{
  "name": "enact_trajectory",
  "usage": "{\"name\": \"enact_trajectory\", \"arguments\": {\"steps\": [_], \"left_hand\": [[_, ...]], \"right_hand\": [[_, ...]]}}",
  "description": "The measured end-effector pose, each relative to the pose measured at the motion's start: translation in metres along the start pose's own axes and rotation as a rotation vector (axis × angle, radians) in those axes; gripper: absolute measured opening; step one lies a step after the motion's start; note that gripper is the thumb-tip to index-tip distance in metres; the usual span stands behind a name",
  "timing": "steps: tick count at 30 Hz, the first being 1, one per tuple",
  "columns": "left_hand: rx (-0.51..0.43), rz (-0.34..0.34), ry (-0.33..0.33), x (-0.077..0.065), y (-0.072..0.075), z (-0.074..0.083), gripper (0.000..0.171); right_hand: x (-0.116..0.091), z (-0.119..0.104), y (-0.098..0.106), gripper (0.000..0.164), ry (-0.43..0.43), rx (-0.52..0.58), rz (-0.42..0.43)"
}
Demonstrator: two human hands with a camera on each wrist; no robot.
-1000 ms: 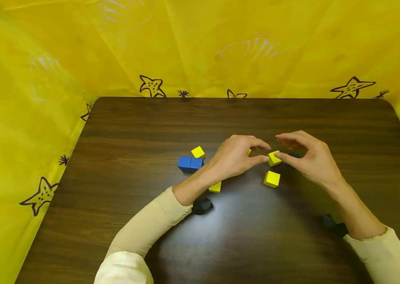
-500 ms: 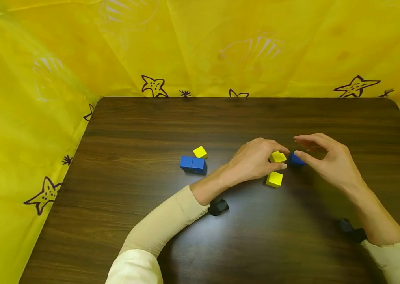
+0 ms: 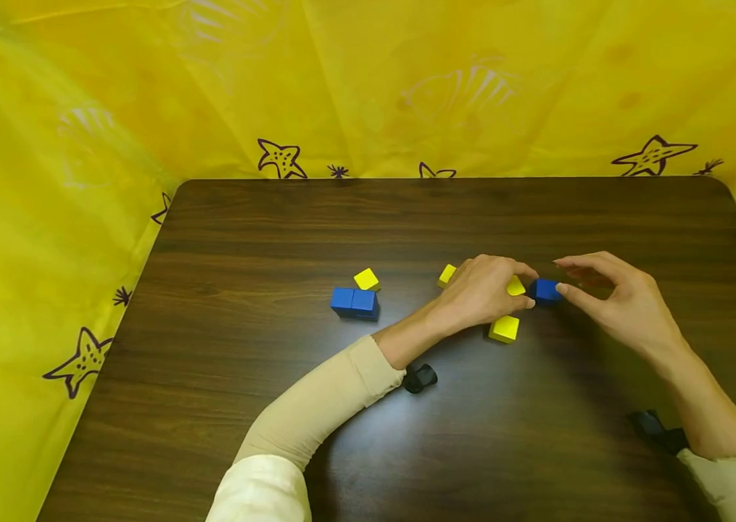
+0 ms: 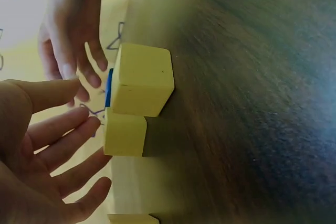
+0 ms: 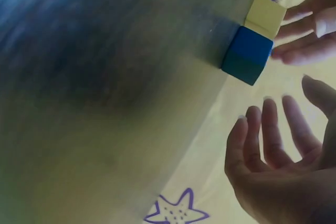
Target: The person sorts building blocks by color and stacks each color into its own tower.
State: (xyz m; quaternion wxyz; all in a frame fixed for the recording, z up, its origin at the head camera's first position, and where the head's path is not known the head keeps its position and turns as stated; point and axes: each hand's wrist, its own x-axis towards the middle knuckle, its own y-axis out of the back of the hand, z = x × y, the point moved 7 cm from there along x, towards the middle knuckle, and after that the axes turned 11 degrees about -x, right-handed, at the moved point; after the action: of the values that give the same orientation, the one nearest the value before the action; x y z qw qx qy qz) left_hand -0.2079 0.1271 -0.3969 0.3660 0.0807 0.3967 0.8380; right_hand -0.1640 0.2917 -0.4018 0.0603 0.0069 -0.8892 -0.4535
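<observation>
My left hand (image 3: 481, 290) hovers with loosely bent, parted fingers over a yellow cube (image 3: 515, 286), which it partly covers in the head view. A blue cube (image 3: 545, 291) sits just right of that yellow cube, between my two hands. My right hand (image 3: 629, 304) is on the blue cube's right side, its thumb tip at the cube's edge in the head view. In the right wrist view, the right hand (image 5: 283, 156) has spread fingers and a gap from the blue cube (image 5: 248, 55). Nearer to me lies another yellow cube (image 3: 504, 329).
Farther left, blue cubes (image 3: 354, 303) stand side by side, with a yellow cube (image 3: 366, 279) behind them. Another yellow cube (image 3: 447, 275) shows beside my left hand. All are on a dark wooden table (image 3: 244, 239), with a yellow patterned sheet (image 3: 368, 87) behind it.
Both hands have moved right. The right thumb has left the front of the yellow cube, and the blue cube at the right has come into fuller view. The left hand now overlaps that yellow cube.
</observation>
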Motion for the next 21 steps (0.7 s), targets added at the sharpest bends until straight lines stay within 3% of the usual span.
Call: {"name": "enact_trajectory", "arguments": {"steps": [13,21], "left_hand": [[0.04,-0.027,0.07,0.022,-0.015,-0.004,0.039],[-0.003,0.028,0.065,0.024,-0.015,-0.01,0.034]], "right_hand": [[0.0,0.012,-0.007,0.042,-0.056,-0.056,-0.136],[0.005,0.016,-0.011,0.041,-0.072,-0.101,-0.163]]}}
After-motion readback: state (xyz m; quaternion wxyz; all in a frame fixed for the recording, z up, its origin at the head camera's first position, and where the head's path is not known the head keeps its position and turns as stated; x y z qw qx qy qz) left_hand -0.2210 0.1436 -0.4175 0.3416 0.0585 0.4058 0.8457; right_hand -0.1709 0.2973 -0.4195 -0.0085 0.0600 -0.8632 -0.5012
